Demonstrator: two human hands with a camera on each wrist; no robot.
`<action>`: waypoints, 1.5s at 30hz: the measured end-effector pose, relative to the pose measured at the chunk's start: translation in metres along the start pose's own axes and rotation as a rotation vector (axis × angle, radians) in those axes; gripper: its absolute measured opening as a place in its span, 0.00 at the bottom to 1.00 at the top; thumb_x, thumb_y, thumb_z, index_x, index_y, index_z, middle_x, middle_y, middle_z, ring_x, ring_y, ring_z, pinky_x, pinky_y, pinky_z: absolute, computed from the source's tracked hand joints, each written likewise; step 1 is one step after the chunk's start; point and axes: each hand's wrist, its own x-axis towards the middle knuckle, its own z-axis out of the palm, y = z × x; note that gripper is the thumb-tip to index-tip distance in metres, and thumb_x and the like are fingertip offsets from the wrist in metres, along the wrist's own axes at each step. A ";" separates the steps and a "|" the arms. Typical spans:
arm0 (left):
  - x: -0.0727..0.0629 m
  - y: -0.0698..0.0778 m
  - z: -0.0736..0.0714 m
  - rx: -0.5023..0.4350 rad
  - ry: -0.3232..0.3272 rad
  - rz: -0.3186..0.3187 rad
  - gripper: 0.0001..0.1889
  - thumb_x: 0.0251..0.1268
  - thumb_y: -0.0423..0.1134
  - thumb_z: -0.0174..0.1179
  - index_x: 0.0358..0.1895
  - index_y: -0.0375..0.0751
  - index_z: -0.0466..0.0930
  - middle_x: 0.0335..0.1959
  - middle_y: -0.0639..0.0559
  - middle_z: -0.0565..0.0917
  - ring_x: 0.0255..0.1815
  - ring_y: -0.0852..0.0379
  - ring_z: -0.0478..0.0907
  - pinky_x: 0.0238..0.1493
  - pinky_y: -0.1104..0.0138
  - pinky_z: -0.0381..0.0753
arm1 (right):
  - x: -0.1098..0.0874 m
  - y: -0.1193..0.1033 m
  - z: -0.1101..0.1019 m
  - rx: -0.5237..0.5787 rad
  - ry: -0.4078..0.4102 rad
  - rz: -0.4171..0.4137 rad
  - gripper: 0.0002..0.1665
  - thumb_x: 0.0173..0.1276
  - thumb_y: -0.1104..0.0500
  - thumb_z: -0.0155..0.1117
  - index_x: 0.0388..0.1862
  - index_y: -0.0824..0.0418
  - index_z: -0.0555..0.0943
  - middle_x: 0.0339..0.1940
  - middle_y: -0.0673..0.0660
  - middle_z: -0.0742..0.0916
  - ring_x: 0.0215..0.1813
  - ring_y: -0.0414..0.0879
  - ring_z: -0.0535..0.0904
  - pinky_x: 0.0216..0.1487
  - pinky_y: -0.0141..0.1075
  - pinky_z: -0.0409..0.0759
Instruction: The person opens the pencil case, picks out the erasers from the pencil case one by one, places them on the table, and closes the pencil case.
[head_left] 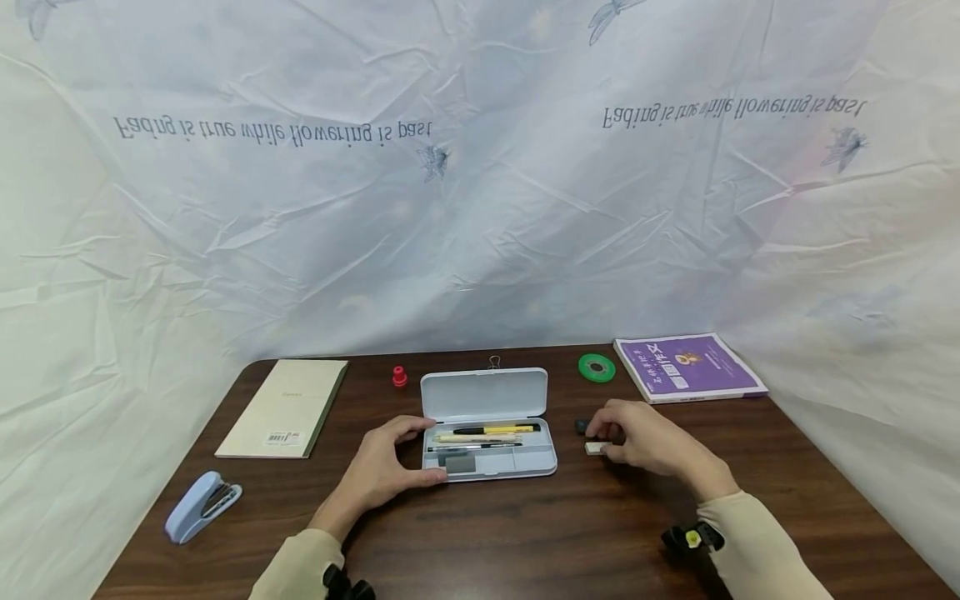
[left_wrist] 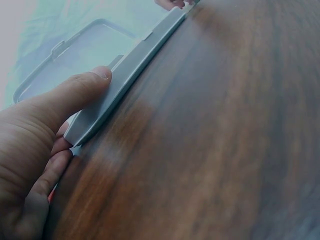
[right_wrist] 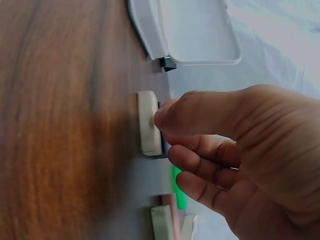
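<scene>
A pale grey pencil case [head_left: 495, 477] lies with its lid raised at the middle of the table. Inside are a yellow and black pen [head_left: 497, 429], a cream pen [head_left: 477, 437], a thin dark pen [head_left: 476, 447] and a grey rectangular piece [head_left: 457, 462]. My left hand [head_left: 386, 462] grips the case's left end, thumb on the front wall [left_wrist: 125, 75] and fingers around the side. To the right of the case, my right hand [head_left: 651, 440] pinches a white eraser [right_wrist: 148, 122] between thumb and forefinger. Beside the eraser sits a small dark block [head_left: 581, 427], partly hidden.
Behind the case are a red knobbed piece [head_left: 400, 377], a binder clip [head_left: 494, 362] and a green tape roll [head_left: 596, 367]. A purple book [head_left: 690, 367] lies at the back right. On the left are a cream notebook [head_left: 283, 408] and a blue stapler [head_left: 201, 507].
</scene>
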 end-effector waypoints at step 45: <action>0.000 0.000 0.000 -0.005 0.006 0.018 0.42 0.48 0.62 0.90 0.68 0.54 0.87 0.66 0.57 0.87 0.69 0.51 0.85 0.72 0.47 0.82 | 0.086 -0.120 0.063 0.121 0.054 -0.374 0.12 0.73 0.66 0.79 0.53 0.60 0.91 0.46 0.55 0.91 0.46 0.42 0.89 0.48 0.38 0.90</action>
